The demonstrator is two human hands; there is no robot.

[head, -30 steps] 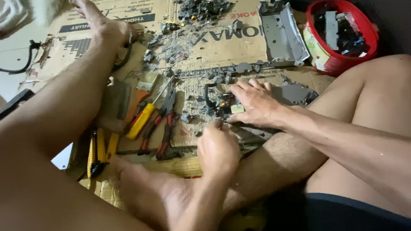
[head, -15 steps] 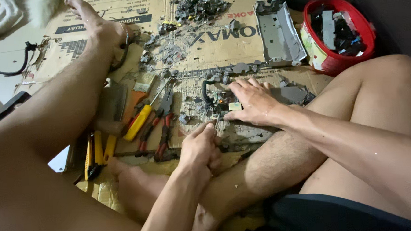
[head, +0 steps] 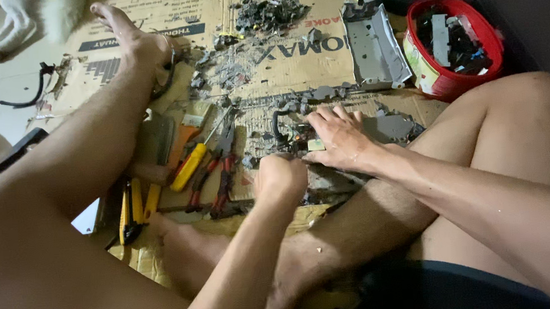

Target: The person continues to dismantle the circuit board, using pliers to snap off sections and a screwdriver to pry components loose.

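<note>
Right hand (head: 342, 138): fingers spread flat, pressing grey broken device (head: 306, 143) on cardboard sheet (head: 154, 10) | Left hand (head: 280, 178): curled into fist just beside device, held item hidden | Red tub (head: 454, 41): round, upper right, holds grey parts | Yellow-handled screwdriver (head: 191, 165): left of hands.
</note>
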